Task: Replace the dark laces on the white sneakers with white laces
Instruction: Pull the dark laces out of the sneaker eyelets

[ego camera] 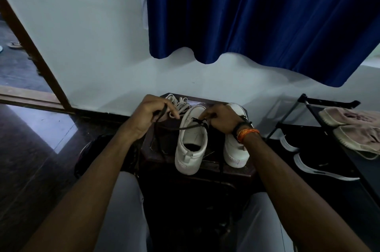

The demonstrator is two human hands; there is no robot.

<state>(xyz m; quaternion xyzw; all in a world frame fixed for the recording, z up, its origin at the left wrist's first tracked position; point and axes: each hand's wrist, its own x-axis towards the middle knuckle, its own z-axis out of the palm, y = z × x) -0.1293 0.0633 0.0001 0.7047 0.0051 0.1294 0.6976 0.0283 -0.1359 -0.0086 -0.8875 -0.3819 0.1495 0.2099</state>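
From my remote position I note a pale wall (92,35) running across the far side, with a dark blue curtain (257,15) hanging over its right half, hem wavy and clear of the floor. At left, a brown door frame (30,46) opens onto a dim area beyond. The dark polished floor (30,149) reflects a bright patch of light. At right stands a black shoe rack (308,107) holding several shoes. Overall lighting is dim.

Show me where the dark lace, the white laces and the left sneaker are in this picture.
dark lace (188,127): head view, on the taut stretch between the hands.
white laces (178,103): head view, on the bundle's looped middle.
left sneaker (190,149): head view, on its heel collar.
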